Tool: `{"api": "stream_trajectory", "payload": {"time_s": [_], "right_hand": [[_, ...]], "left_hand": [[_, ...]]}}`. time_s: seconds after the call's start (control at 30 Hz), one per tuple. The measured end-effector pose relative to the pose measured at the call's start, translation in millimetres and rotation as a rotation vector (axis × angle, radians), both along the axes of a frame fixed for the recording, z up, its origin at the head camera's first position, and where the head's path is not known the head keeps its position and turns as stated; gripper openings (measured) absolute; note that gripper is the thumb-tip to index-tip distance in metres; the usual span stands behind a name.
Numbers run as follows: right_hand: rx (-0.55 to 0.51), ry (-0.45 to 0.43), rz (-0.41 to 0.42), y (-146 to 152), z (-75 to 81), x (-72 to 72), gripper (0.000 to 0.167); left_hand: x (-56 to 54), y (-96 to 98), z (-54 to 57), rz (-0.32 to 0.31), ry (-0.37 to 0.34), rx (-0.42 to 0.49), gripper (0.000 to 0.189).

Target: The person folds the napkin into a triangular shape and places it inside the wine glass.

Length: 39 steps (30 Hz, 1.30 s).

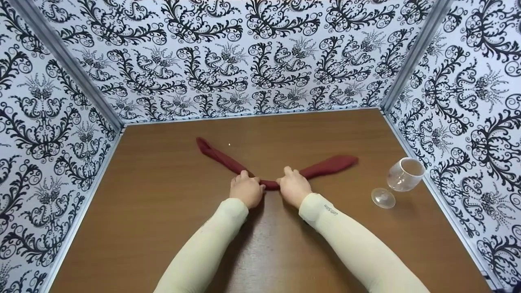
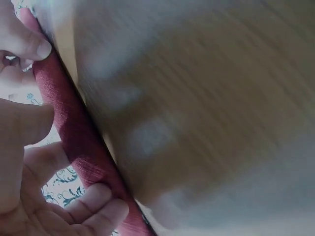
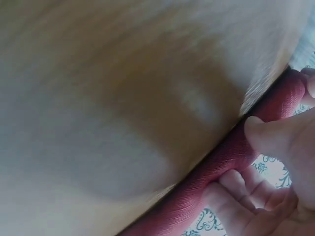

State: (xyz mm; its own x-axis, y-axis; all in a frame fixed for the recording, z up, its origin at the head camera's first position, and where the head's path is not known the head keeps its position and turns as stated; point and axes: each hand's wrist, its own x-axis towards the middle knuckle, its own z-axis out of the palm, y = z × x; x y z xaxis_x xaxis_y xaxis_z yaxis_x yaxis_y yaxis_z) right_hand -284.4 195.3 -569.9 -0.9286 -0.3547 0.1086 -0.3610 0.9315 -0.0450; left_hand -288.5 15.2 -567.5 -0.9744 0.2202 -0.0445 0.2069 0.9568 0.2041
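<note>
A dark red cloth napkin point(image 1: 270, 185), rolled into a long strip, lies on the table in a wide V with its bend nearest the person. My left hand point(image 1: 246, 190) holds the roll just left of the bend; in the left wrist view its thumb and curled fingers point(image 2: 93, 196) sit on either side of the cloth. Close by, my right hand point(image 1: 294, 185) grips it right of the bend, with thumb and fingers point(image 3: 231, 182) about the roll in the right wrist view. Both ends of the napkin extend past the hands, away from the person.
A stemmed clear glass point(image 1: 406, 175) stands on its round foot at the right of the brown wooden table point(image 1: 163, 228). White walls with black scrollwork point(image 1: 228, 61) enclose the table at the back and both sides.
</note>
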Motion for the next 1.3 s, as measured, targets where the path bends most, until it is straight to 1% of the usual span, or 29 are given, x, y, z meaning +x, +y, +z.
{"api": "stream_trajectory", "payload": {"time_s": [0.1, 0.2, 0.27, 0.33, 0.43, 0.53, 0.6, 0.73, 0.83, 0.93, 1.0, 1.1, 1.17, 1.3], "right_hand": [[-0.039, -0.021, 0.009, 2.7, 1.6, 0.3, 0.019], [-0.088, -0.038, -0.004, 3.1, 3.0, 2.1, 0.018], [-0.111, -0.047, -0.047, 2.1, 3.5, 3.4, 0.024], [-0.107, -0.056, -0.112, 0.5, 4.1, 4.6, 0.032], [-0.077, -0.075, -0.225, -2.5, 6.3, 5.0, 0.044], [-0.063, -0.107, -0.28, -4.8, 9.2, 3.0, 0.052], [-0.079, -0.133, -0.276, -5.2, 10.5, 1.0, 0.052], [-0.092, -0.165, -0.218, -3.2, 9.9, -2.9, 0.047], [-0.092, -0.151, -0.153, -0.3, 8.6, -4.3, 0.043], [-0.097, -0.127, -0.093, 1.8, 9.6, -4.7, 0.039], [-0.094, -0.122, -0.056, 1.4, 10.7, -5.2, 0.037], [-0.102, -0.165, -0.035, -0.6, 11.4, -7.1, 0.04], [-0.129, -0.219, -0.043, -2.3, 10.3, -9.6, 0.044], [-0.243, -0.306, -0.082, -5.0, 6.8, -15.2, 0.05]], "left_hand": [[-3.8, -2.0, -1.5, -0.007, -0.004, 0.046, 0.038], [-8.9, -3.0, -3.9, -0.012, 0.03, 0.074, 0.034], [-12.2, -2.6, -5.7, -0.008, 0.058, 0.082, 0.032], [-14.5, -1.4, -6.3, -0.001, 0.075, 0.088, 0.031], [-16.4, 1.0, -5.4, 0.019, 0.07, 0.105, 0.031], [-17.7, 2.3, -2.9, 0.027, 0.062, 0.116, 0.03], [-18.5, 1.7, -0.7, 0.026, 0.056, 0.118, 0.028], [-20.1, -2.4, 3.6, -0.003, 0.045, 0.117, 0.025], [-22.1, -5.3, 5.1, -0.025, 0.026, 0.131, 0.022], [-24.8, -6.6, 5.2, -0.024, 0.0, 0.162, 0.023], [-26.4, -7.1, 3.5, -0.019, -0.014, 0.177, 0.029], [-28.4, -6.6, 1.1, -0.021, -0.021, 0.178, 0.046], [-29.4, -5.8, -0.2, -0.031, -0.018, 0.172, 0.056], [-30.1, -3.7, -0.4, -0.039, -0.016, 0.176, 0.066]]}}
